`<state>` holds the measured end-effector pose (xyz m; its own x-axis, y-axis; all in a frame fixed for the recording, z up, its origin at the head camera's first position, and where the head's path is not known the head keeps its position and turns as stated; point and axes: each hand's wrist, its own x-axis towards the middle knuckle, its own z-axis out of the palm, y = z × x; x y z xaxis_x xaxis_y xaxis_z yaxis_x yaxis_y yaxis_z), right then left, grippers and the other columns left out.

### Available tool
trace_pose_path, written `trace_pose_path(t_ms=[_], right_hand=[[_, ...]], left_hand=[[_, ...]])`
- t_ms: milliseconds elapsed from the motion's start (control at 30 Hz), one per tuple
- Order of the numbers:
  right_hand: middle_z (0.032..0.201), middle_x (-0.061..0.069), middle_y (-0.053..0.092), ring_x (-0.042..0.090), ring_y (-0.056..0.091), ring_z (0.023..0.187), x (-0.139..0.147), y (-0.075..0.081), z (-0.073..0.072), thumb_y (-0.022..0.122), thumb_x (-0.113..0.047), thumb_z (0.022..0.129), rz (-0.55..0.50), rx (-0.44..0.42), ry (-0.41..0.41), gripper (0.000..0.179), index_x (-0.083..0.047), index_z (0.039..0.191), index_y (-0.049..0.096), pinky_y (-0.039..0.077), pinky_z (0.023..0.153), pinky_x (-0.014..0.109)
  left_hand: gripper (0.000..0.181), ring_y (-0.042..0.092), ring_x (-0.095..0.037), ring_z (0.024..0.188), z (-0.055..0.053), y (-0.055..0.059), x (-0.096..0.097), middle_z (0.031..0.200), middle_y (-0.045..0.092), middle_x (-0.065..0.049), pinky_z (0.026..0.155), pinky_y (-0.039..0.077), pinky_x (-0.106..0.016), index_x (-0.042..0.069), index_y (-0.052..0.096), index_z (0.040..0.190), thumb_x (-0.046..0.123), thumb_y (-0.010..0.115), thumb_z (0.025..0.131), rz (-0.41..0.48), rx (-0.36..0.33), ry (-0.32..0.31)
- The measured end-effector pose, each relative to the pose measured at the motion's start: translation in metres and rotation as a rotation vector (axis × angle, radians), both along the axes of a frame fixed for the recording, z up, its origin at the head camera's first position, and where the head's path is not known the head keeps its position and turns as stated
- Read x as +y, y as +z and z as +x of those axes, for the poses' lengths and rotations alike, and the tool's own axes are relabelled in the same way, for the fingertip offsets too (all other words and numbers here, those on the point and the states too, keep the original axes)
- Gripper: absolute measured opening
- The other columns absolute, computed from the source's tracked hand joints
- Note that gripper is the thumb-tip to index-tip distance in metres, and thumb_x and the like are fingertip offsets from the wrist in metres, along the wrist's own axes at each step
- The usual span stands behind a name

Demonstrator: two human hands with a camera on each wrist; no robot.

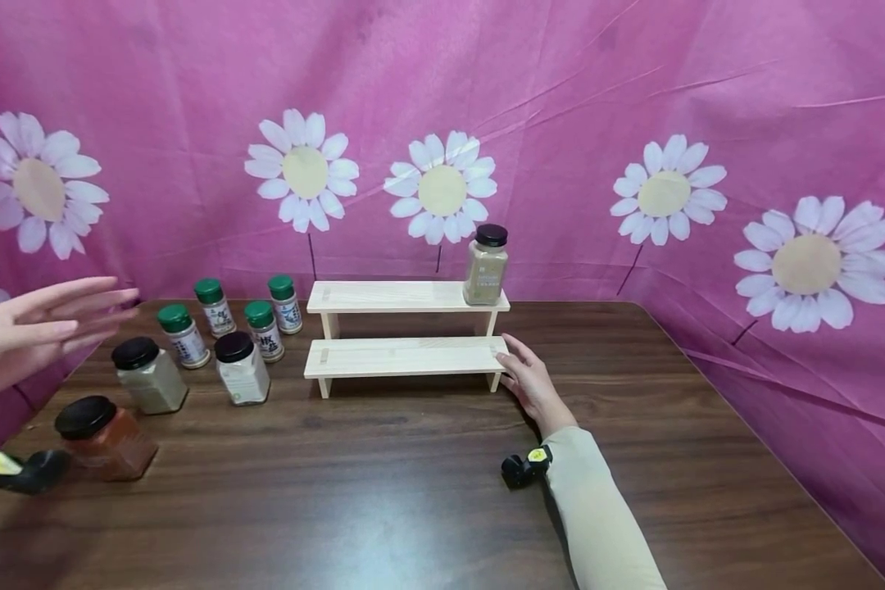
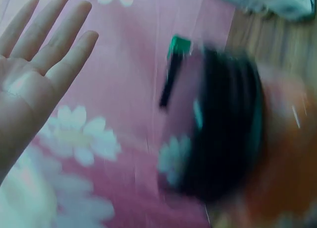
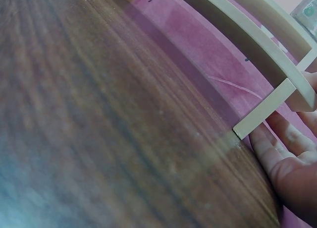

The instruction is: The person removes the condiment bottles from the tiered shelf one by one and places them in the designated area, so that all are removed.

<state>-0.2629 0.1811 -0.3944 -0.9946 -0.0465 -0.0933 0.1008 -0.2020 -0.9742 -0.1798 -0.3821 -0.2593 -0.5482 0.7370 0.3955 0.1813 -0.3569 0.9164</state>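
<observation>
My left hand (image 1: 52, 332) hovers at the far left with fingers extended, holding nothing; the left wrist view shows its bare palm. Below it is a black-lidded jar of orange-red powder (image 1: 118, 449), blurred and close in the left wrist view. My right hand (image 1: 534, 389) grips the right end of the lower step of a two-tier wooden rack (image 1: 406, 358), thumb on top. In the right wrist view, its fingers (image 3: 292, 131) lie beside the rack's leg. A black-lidded jar of pale powder (image 1: 485, 277) stands upright on the top step's right end.
Left of the rack stand a jar of greyish powder (image 1: 153, 385), a white-filled jar (image 1: 243, 377) and several green-capped shakers (image 1: 267, 336). All rest on a brown wooden table (image 1: 324, 508). A pink flowered cloth (image 1: 546, 106) hangs behind.
</observation>
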Motion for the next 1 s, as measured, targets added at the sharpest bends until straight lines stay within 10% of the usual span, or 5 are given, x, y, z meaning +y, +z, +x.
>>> trace_pose_path(t_ms=[333,733,1000], right_hand=[[0.113,0.011,0.042,0.009,0.053,0.082,0.0,-0.001,0.0,0.053,-0.01,0.086,-0.009,-0.006,-0.007,0.052,-0.012,0.133,0.032,0.042,0.075,0.026],[0.122,0.016,0.038,0.01,0.052,0.087,-0.001,0.0,0.0,0.052,-0.009,0.086,-0.027,0.004,0.007,0.053,-0.011,0.134,0.03,0.039,0.083,0.03],[0.119,0.015,0.039,0.009,0.053,0.084,0.0,-0.001,0.0,0.051,-0.009,0.086,-0.022,0.003,0.0,0.052,-0.011,0.134,0.03,0.041,0.078,0.027]], left_hand=[[0.05,0.026,-0.023,0.123,-0.03,0.02,0.058,0.136,0.027,-0.014,0.097,0.026,-0.03,0.0,0.011,0.136,-0.014,0.016,0.088,-0.043,-0.045,-0.002],[0.046,0.029,-0.027,0.121,-0.064,0.013,0.119,0.133,0.033,-0.016,0.099,0.023,-0.033,0.001,0.023,0.134,-0.012,0.025,0.089,0.049,-0.07,-0.008],[0.04,0.035,-0.025,0.117,-0.072,0.004,0.161,0.127,0.041,-0.014,0.097,0.026,-0.032,0.004,0.035,0.128,-0.005,0.038,0.089,0.037,-0.1,0.176]])
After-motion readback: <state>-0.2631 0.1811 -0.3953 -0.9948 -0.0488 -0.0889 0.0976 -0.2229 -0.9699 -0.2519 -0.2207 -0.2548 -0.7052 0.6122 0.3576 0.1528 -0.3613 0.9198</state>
